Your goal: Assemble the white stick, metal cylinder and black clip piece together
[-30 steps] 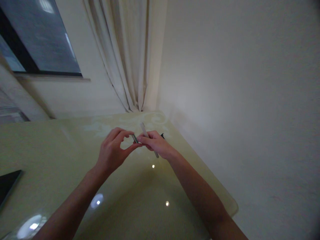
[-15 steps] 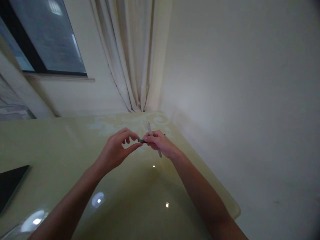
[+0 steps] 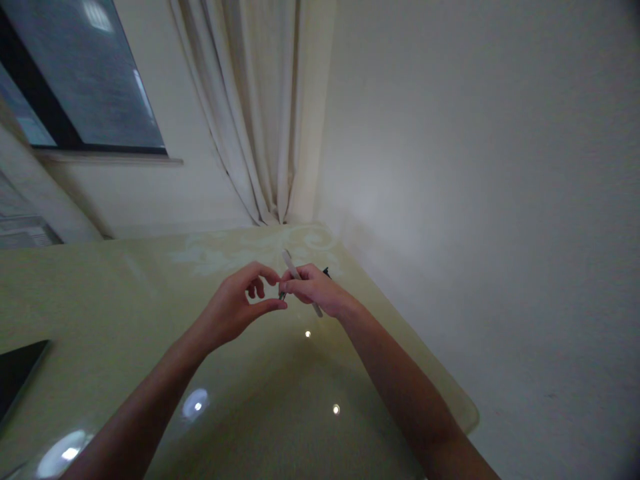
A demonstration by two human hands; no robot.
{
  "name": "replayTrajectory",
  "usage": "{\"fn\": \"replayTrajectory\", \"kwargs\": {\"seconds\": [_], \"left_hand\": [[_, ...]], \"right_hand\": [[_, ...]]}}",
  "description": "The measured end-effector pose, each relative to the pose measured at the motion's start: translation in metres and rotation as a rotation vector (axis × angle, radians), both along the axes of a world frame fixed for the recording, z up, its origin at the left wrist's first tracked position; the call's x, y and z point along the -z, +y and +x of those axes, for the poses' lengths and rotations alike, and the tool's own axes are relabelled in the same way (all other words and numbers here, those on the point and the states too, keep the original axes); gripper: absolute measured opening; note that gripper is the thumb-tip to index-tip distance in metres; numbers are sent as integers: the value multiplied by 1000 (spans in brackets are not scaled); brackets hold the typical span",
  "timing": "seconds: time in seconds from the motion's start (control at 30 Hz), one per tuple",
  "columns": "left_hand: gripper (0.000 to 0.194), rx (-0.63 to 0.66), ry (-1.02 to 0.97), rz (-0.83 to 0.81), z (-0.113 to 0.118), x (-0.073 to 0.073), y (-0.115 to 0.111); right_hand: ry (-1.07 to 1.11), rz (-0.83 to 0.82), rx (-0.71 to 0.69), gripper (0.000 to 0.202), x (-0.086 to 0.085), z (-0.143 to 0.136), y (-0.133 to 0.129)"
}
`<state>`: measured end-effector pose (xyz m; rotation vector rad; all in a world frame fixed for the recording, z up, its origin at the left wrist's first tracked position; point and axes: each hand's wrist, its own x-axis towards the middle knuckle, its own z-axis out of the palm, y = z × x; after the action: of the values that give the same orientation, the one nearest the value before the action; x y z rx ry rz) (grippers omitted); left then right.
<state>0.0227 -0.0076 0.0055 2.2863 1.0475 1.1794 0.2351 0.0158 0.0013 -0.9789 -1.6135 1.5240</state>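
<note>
Over the far part of the table, my two hands meet. My left hand [image 3: 237, 300] has its thumb and index finger closed about a small dark piece [image 3: 282, 295], too small to name. My right hand [image 3: 316, 288] touches the same piece with its fingertips. Across the right hand's grip runs a slim pale grey stick-like tool [image 3: 290, 262], tilted, its lower end showing below the palm. A small black thing [image 3: 327, 272] peeks out behind the right hand; whether it is held cannot be made out.
The glossy pale green table [image 3: 125, 300] ends at a wall [image 3: 450, 200] on the right. A flat dark panel [image 3: 23, 370] lies at the left. Beyond the table hang curtains [image 3: 265, 120] beside a window [image 3: 115, 80].
The small dark piece has turned from lying level to pointing downward between the fingertips. My left thumb has dropped a little. More of the black thing behind the right hand shows.
</note>
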Motion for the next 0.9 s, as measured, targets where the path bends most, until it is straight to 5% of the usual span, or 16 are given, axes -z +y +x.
{"fn": "replayTrajectory", "kwargs": {"seconds": [0.47, 0.9], "left_hand": [[28, -89, 8, 260, 7, 6, -5], [30, -48, -54, 213, 9, 2, -8]], "right_hand": [[4, 48, 16, 31, -10, -3, -8], [67, 71, 15, 25, -12, -4, -11]]}}
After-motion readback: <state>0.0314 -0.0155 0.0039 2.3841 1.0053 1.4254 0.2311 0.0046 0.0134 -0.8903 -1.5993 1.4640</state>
